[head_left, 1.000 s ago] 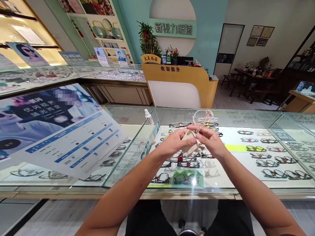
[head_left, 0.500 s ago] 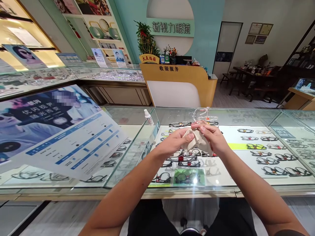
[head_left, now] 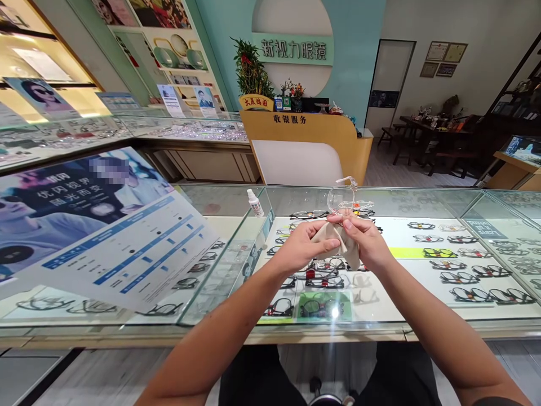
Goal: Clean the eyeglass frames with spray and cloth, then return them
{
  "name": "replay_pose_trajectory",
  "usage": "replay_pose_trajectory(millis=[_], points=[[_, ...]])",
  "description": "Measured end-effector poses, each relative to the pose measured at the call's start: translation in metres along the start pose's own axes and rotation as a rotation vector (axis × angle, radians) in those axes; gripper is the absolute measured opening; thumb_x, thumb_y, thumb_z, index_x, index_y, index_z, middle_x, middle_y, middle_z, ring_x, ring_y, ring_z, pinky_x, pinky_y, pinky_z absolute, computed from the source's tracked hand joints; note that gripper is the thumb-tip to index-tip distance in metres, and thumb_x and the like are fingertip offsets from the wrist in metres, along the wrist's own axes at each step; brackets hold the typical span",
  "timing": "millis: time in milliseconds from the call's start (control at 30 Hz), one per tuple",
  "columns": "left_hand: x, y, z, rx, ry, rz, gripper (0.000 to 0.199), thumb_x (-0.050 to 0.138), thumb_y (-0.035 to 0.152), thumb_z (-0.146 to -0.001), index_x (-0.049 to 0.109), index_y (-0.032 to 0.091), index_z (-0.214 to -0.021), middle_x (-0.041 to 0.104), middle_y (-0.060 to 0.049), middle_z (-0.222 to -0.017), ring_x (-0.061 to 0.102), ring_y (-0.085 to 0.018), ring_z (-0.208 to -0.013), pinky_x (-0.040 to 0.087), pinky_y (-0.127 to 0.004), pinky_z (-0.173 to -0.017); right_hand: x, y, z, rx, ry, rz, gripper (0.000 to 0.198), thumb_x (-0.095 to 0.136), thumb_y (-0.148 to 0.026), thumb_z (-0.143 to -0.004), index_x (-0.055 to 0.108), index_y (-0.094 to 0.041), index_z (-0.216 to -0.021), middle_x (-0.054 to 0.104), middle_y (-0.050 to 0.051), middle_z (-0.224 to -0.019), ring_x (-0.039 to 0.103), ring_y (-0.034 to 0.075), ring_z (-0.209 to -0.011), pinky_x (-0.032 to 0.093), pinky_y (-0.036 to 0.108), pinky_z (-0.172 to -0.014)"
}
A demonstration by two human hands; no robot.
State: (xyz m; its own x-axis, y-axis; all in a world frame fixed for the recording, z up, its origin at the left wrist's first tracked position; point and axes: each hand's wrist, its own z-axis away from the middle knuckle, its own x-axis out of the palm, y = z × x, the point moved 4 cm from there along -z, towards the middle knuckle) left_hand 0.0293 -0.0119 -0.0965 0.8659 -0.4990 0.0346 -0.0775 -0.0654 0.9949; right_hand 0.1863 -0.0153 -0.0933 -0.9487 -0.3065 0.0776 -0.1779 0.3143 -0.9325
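Note:
Above the glass counter, my left hand (head_left: 305,243) and my right hand (head_left: 367,237) are close together, both closed on a beige cleaning cloth (head_left: 329,238). From between the fingers rises a pair of clear-framed glasses (head_left: 337,196); one rim shows beyond the fingertips, and the rest is hidden by my hands and the cloth. My left thumb presses on the cloth, while my right thumb and fingers pinch near the frame. A small white spray bottle (head_left: 255,203) stands upright on the counter, left of and beyond my hands.
Under the glass top of the display counter (head_left: 211,330) lie several rows of glasses (head_left: 459,276). A large printed sheet (head_left: 127,237) occupies the left side. Past the counter stands a wooden cashier desk (head_left: 359,158). Below, my legs (head_left: 249,375) are near the counter's front edge.
The clear rim has tilted more upright and shifted slightly left above my fingers. The cloth has been refolded between my hands, and my left thumb has moved a little right and down.

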Motion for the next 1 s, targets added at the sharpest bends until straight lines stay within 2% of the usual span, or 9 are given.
replay_pose_trajectory(millis=[200,333,400,500,667,733,800,900,1000], points=[[0.007,0.002,0.003,0.128,0.130,0.016,0.056,0.092,0.061,-0.075,0.078,0.016,-0.105,0.068,-0.003,-0.088,0.054,-0.014,-0.076,0.044,-0.027,-0.071,0.004,0.003,0.001,0.000,-0.012,-0.020,0.048,0.078,-0.073,-0.087,0.089,-0.030,-0.105,0.075,0.008,-0.129,0.061,0.030,-0.136,0.044,0.050,-0.124],[0.011,-0.001,0.002,0.180,0.187,0.040,0.061,0.090,0.069,-0.074,0.079,0.017,-0.105,0.073,-0.006,-0.098,0.059,-0.017,-0.084,0.048,-0.028,-0.077,0.006,0.004,0.002,0.010,-0.015,-0.026,0.048,0.079,-0.073,-0.087,0.089,-0.031,-0.108,0.074,0.008,-0.131,0.061,0.029,-0.138,0.045,0.048,-0.123],[0.011,-0.003,0.002,0.186,0.209,0.042,0.066,0.087,0.076,-0.073,0.079,0.017,-0.103,0.072,-0.005,-0.096,0.058,-0.017,-0.083,0.047,-0.028,-0.076,0.006,0.004,0.003,0.014,-0.013,-0.019,0.048,0.078,-0.073,-0.087,0.089,-0.030,-0.107,0.074,0.008,-0.131,0.060,0.030,-0.140,0.045,0.048,-0.123],[0.010,-0.005,0.000,0.155,0.165,0.007,0.070,0.076,0.082,-0.081,0.077,0.016,-0.102,0.064,-0.001,-0.080,0.049,-0.014,-0.072,0.042,-0.027,-0.069,0.005,0.004,0.002,0.014,-0.017,-0.007,0.049,0.078,-0.073,-0.087,0.089,-0.030,-0.107,0.075,0.008,-0.129,0.058,0.031,-0.143,0.042,0.049,-0.126],[-0.002,-0.006,-0.004,0.089,0.063,-0.085,0.073,0.069,0.088,-0.083,0.073,0.015,-0.090,0.056,0.001,-0.071,0.043,-0.012,-0.066,0.038,-0.026,-0.063,-0.002,0.001,-0.001,-0.010,0.031,-0.024,0.039,0.079,-0.068,-0.089,0.090,-0.034,-0.104,0.072,0.007,-0.124,0.058,0.029,-0.142,0.039,0.049,-0.128],[-0.009,-0.010,-0.006,0.044,0.062,-0.081,0.074,0.066,0.089,-0.084,0.072,0.015,-0.089,0.059,0.000,-0.073,0.047,-0.013,-0.068,0.039,-0.026,-0.063,-0.006,-0.002,-0.002,-0.023,0.065,-0.044,0.038,0.080,-0.068,-0.088,0.090,-0.034,-0.100,0.069,0.007,-0.124,0.054,0.030,-0.145,0.036,0.049,-0.131],[-0.015,-0.013,-0.008,0.009,0.092,-0.018,0.076,0.066,0.090,-0.083,0.074,0.015,-0.096,0.068,-0.003,-0.081,0.057,-0.016,-0.075,0.045,-0.027,-0.068,-0.009,-0.006,-0.002,-0.020,0.070,-0.062,0.036,0.081,-0.068,-0.087,0.090,-0.034,-0.095,0.067,0.007,-0.129,0.053,0.031,-0.147,0.036,0.049,-0.130],[-0.021,-0.013,-0.011,-0.016,0.141,0.117,0.084,0.070,0.092,-0.077,0.075,0.016,-0.112,0.076,-0.007,-0.091,0.069,-0.021,-0.087,0.053,-0.030,-0.076,-0.011,-0.012,-0.001,0.000,0.021,-0.031,0.035,0.079,-0.066,-0.089,0.090,-0.033,-0.093,0.064,0.008,-0.140,0.056,0.033,-0.143,0.042,0.050,-0.124],[-0.025,-0.006,-0.011,0.001,0.186,0.175,0.083,0.075,0.089,-0.076,0.075,0.016,-0.114,0.079,-0.009,-0.095,0.073,-0.025,-0.097,0.057,-0.033,-0.083,-0.010,-0.016,0.000,0.007,-0.012,0.054,0.037,0.077,-0.066,-0.091,0.090,-0.031,-0.090,0.063,0.008,-0.145,0.054,0.034,-0.143,0.039,0.051,-0.124]])
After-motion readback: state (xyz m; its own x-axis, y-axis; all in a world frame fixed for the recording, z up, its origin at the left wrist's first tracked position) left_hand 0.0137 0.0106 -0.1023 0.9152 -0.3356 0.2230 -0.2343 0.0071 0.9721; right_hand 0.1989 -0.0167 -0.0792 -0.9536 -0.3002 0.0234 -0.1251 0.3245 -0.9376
